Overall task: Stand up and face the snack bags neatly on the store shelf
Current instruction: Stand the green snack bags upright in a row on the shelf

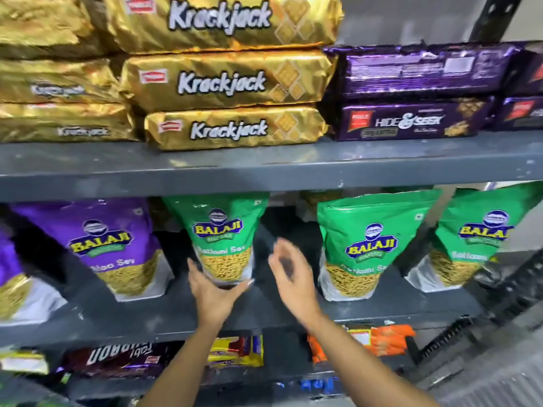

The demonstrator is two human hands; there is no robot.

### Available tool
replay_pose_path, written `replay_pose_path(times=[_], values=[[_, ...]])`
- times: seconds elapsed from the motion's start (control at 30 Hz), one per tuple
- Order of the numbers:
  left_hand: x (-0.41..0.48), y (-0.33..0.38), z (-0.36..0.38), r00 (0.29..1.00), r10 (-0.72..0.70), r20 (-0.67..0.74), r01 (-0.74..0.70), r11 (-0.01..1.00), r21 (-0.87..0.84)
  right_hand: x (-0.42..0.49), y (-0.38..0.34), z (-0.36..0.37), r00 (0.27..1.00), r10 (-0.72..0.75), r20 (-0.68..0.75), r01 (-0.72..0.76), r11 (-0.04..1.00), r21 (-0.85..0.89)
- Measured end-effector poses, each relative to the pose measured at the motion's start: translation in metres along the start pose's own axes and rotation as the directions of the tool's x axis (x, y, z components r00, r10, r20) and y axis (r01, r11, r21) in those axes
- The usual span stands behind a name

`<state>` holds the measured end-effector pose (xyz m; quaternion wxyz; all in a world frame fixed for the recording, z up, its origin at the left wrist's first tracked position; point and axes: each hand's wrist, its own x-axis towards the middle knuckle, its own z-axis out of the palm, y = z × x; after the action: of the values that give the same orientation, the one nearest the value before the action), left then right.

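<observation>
Several Balaji snack bags stand upright on the middle grey shelf [264, 309]. A green bag [223, 230] is in the middle, with my left hand [214, 292] cupped under and against its bottom edge, thumb on its left side. My right hand [289, 274] hovers just right of that bag, fingers apart and blurred, holding nothing. A purple bag [108, 245] stands to the left. Two more green bags [370, 245] [476, 236] stand to the right, each leaning a little.
The upper shelf [264, 165] carries stacked gold Krackjack packs [229, 80] and purple Hide & Seek packs [411, 118]. Below, a lower shelf holds dark, yellow [235, 351] and orange packets [382, 339]. A black slotted upright [499, 304] runs along the right.
</observation>
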<state>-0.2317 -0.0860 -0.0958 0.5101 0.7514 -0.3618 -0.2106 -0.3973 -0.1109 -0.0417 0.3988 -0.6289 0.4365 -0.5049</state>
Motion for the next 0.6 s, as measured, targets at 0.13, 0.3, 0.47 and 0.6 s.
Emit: replay_pose_path(times=[0.13,0.3,0.47,0.6], values=[[0.035,0.006,0.002,0.995,-0.026,0.092,0.031,0.998,-0.054,0.076,-0.057,0.026,0.997,0.075,-0.033,-0.067,0.977,0.201],[0.024,0.01,-0.007,0.996,-0.016,0.086,0.015,1.0,0.011,0.095,-0.068,0.02,0.999,0.046,-0.002,-0.044,0.972,0.23],[-0.008,0.01,-0.012,0.998,0.035,0.045,-0.035,0.999,-0.002,0.075,-0.059,0.01,0.997,0.059,0.05,-0.072,0.948,0.31],[-0.03,0.009,-0.01,0.999,0.039,0.003,-0.039,0.999,0.029,0.061,-0.061,0.002,0.997,0.041,0.066,-0.061,0.937,0.344]])
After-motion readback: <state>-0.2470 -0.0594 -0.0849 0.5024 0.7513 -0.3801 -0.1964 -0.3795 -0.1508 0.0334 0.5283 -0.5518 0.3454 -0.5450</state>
